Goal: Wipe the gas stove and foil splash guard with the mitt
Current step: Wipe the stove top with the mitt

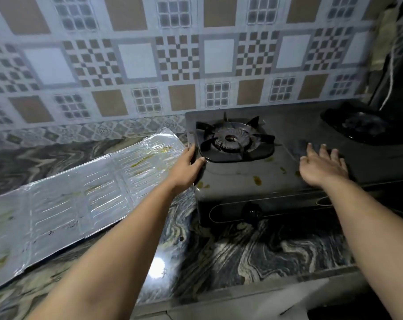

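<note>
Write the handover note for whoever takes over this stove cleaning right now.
Left hand: grips the left edge of the gas stove.
Right hand: open, fingers spread flat on the stove top.
Foil splash guard: lies flat on the counter left of the stove, with yellowish smears.
Mitt: not in view.
Done: nothing wiped, as yellow spots remain on the stove.
Left: find the mitt, wipe stove and guard.

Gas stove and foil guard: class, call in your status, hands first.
Left hand gripping the black gas stove's left edge; right hand open over its top. Silver foil splash guard flat on counter, yellow-stained. No mitt in view.
</note>
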A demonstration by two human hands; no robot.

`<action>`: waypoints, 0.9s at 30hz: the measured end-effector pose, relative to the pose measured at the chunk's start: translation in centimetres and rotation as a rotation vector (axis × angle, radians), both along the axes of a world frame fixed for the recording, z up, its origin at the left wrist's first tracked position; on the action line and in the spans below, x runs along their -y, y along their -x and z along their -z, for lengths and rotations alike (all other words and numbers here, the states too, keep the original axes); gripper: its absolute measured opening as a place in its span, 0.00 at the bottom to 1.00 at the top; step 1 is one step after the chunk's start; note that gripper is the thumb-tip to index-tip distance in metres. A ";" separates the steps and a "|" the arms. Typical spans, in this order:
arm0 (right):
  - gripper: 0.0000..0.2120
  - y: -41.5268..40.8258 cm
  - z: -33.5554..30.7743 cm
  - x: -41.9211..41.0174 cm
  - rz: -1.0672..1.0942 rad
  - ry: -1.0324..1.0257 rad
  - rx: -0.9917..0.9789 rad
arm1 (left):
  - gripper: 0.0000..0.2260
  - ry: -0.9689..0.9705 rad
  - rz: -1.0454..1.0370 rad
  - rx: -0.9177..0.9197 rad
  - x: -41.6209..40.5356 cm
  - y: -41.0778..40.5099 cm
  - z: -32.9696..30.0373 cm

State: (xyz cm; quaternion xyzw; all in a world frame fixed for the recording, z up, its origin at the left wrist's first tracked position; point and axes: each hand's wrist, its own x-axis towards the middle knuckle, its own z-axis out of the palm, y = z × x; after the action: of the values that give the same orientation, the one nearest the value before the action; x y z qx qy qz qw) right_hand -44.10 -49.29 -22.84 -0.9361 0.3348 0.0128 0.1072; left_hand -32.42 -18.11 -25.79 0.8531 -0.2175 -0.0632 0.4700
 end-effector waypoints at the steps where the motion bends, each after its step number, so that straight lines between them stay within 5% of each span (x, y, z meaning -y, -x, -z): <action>1: 0.27 0.0 0.0 -0.1 -0.001 0.003 -0.001 | 0.32 0.035 0.011 -0.038 0.1 0.1 0.4; 8: 0.27 0.0 0.0 -1.5 0.009 0.010 0.008 | 0.40 0.113 0.040 -0.167 -0.2 -0.5 1.4; 13: 0.27 -0.5 0.2 -4.9 0.001 0.014 0.024 | 0.31 0.110 0.063 -0.158 -0.2 -0.6 1.6; 20: 0.28 -0.9 0.5 -10.9 0.039 0.020 0.042 | 0.31 0.197 0.094 -0.203 -0.1 -1.5 3.2; 27: 0.26 -0.7 0.7 -17.5 0.051 0.037 0.078 | 0.30 -0.141 0.151 -0.055 -0.9 -2.5 1.7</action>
State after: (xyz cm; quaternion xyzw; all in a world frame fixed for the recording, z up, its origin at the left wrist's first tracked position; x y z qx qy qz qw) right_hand -43.43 -31.79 -23.52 -0.9289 0.3541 -0.0328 0.1030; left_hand -29.92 -17.22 -27.54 0.8632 -0.2634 -0.1368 0.4085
